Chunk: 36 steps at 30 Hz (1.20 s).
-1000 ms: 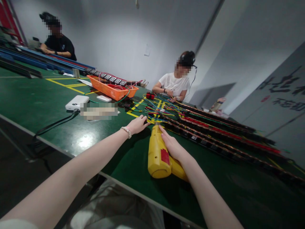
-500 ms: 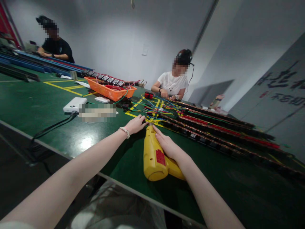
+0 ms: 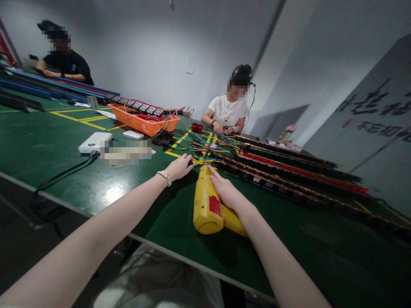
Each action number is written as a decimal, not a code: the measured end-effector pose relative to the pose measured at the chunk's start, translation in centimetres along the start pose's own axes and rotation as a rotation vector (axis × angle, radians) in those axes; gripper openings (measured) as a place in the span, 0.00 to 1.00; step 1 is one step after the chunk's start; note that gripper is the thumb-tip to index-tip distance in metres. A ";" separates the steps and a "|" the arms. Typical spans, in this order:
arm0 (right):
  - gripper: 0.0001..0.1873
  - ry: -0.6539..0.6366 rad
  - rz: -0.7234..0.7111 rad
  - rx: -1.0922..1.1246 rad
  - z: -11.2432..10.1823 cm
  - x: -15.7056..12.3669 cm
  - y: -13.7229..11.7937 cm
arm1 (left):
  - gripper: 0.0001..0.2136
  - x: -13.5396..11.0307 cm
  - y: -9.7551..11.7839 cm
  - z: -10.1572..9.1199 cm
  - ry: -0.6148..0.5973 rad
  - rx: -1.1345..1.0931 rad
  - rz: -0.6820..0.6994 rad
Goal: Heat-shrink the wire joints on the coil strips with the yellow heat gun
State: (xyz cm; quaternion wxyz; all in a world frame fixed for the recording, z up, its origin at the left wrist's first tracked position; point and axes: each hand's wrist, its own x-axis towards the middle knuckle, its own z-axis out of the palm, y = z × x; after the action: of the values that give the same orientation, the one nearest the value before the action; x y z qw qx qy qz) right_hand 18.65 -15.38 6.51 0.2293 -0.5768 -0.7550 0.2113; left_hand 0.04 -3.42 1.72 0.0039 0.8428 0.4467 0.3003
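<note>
My right hand (image 3: 227,193) is wrapped round a yellow electric screwdriver (image 3: 206,205) with a red label, its tip pointing at the near end of a long black power strip (image 3: 266,183). My left hand (image 3: 179,167) rests with fingers pressed on that strip's end, beside a tangle of coloured wires (image 3: 208,150). A bead bracelet sits on my left wrist. Whether the left fingers pinch anything small is hidden.
Several long black strips with copper bars (image 3: 298,171) stretch to the right. An orange basket (image 3: 144,122), a white power bank (image 3: 94,142) with a cable, and a white phone lie on the green table (image 3: 58,141). One person sits opposite, another at the far left.
The view has drifted slightly. My hands and the screwdriver keep nearly the same pose, the tool shifted a little toward the strip's end.
</note>
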 end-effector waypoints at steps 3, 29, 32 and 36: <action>0.29 0.025 0.030 -0.031 -0.6 -0.2 0.4 | 0.16 0.0 0.0 0.0 -0.006 0.002 0.000; 0.28 -0.083 -0.057 0.013 0.6 -0.9 -1.7 | 0.15 0.0 -0.1 0.0 -0.004 -0.003 0.011; 0.28 -0.085 -0.059 0.004 0.7 -1.0 -2.1 | 0.15 -0.1 -0.2 -0.1 -0.012 0.001 0.013; 0.28 -0.082 -0.053 -0.010 0.7 -1.0 -2.1 | 0.15 -0.1 -0.1 -0.3 -0.028 0.008 -0.006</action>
State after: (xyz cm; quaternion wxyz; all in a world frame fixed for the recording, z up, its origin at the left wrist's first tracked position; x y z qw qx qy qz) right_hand 16.86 -16.87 7.10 0.2008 -0.5483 -0.7800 0.2251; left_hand -0.20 -3.49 1.88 0.0077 0.8456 0.4500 0.2869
